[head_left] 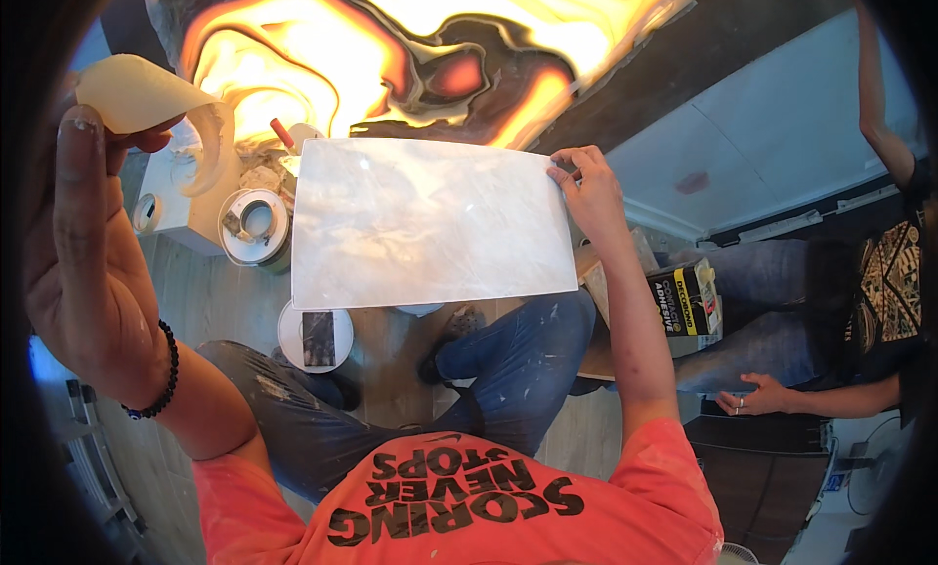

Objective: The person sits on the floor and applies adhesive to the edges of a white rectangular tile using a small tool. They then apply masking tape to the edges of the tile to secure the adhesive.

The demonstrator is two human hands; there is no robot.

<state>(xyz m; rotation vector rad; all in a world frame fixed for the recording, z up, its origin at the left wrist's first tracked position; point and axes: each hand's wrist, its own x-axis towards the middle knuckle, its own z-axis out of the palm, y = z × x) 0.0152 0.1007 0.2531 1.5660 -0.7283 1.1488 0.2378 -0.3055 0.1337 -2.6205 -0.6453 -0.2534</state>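
Observation:
My left hand [83, 223] is raised at the left, its fingers and thumb closed on a curled cream-coloured strip [147, 94], which loops over and hangs down at its right end. A white, faintly marbled rectangular sheet [435, 228] is in front of me above my knees. My right hand [589, 189] pinches the sheet's upper right corner between thumb and fingers. The sheet's left edge is not held by my left hand. What supports the sheet from below is hidden.
Ahead glows a backlit marbled panel [322, 67]. Left of the sheet are a bucket with a tape roll [256, 220] on its lid and a white box [191, 209]. A dark phone [319, 338] lies on a round white lid. Right are a black-and-yellow tin [684, 296] and a co-worker's hand [762, 397].

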